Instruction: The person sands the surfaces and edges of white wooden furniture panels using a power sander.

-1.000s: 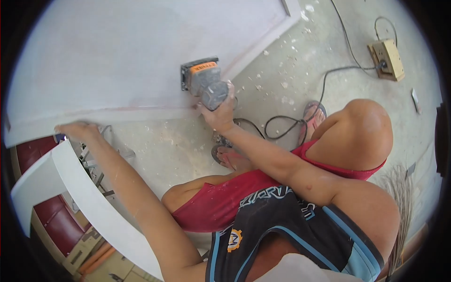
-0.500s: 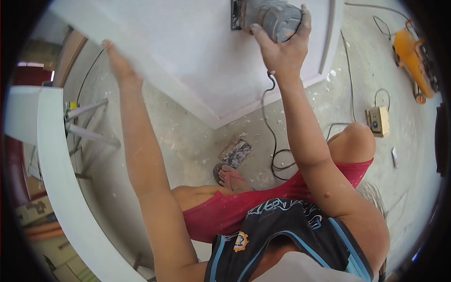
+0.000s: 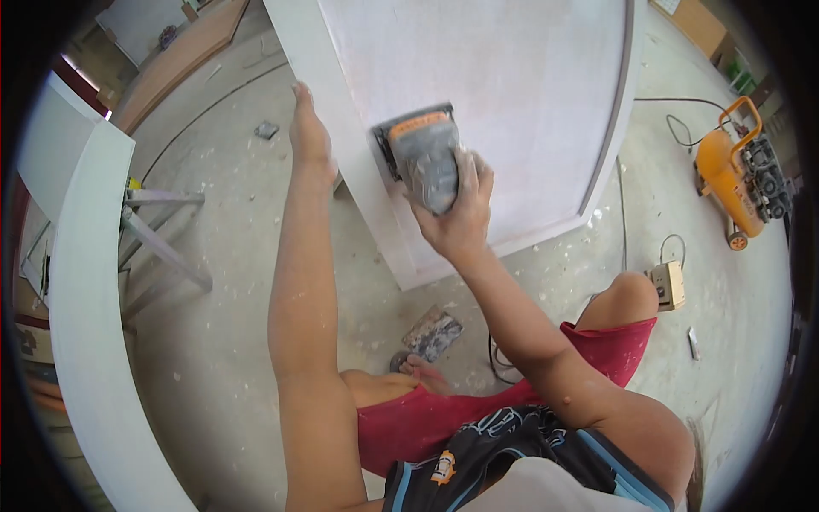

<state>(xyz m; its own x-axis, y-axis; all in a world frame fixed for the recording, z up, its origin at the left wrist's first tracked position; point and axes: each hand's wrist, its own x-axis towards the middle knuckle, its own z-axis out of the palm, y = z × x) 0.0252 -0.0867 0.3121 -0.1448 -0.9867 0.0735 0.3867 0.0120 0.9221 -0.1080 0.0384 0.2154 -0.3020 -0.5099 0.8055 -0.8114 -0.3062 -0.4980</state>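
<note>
A dusty grey electric sander (image 3: 429,166) with an orange band lies with its square pad against a white framed panel (image 3: 503,77). My right hand (image 3: 461,209) is wrapped round the sander's body, near the panel's left frame strip. Along the left edge of the panel, my left hand (image 3: 310,132) rests with its fingers stretched out, seen side-on. Part of that hand's grip side is hidden from me.
A worn, paint-stained block (image 3: 432,333) lies on the floor by my foot. To the right stand an orange air compressor (image 3: 729,175) and an outlet box (image 3: 668,286) with cords. A long white board (image 3: 94,341) on a metal-legged stand (image 3: 166,243) is at left.
The view has shifted, showing more of the panel. My right hand has moved the sander left and lower in view, to near the panel's left frame strip. My left hand stays at the edge.
</note>
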